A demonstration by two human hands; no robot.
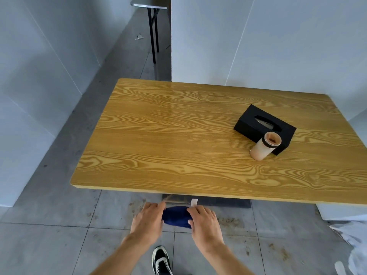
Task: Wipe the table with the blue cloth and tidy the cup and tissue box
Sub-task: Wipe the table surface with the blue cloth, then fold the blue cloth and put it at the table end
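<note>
A dark blue cloth point(176, 216) with a white tag is bunched between my two hands, held in the air just below the table's near edge. My left hand point(148, 219) grips its left side and my right hand point(204, 220) grips its right side. The wooden table point(178, 139) lies in front of me. On its right part a black tissue box point(264, 129) lies at an angle. A beige cup point(265, 146) with a brown inside stands upright right in front of the box, touching or nearly touching it.
The table's dark base point(218, 202) shows under the near edge. White wall panels point(258, 36) stand behind and to the left. A second table's black legs point(154, 32) are far back. My black-and-white shoe point(161, 262) is on the grey tiled floor.
</note>
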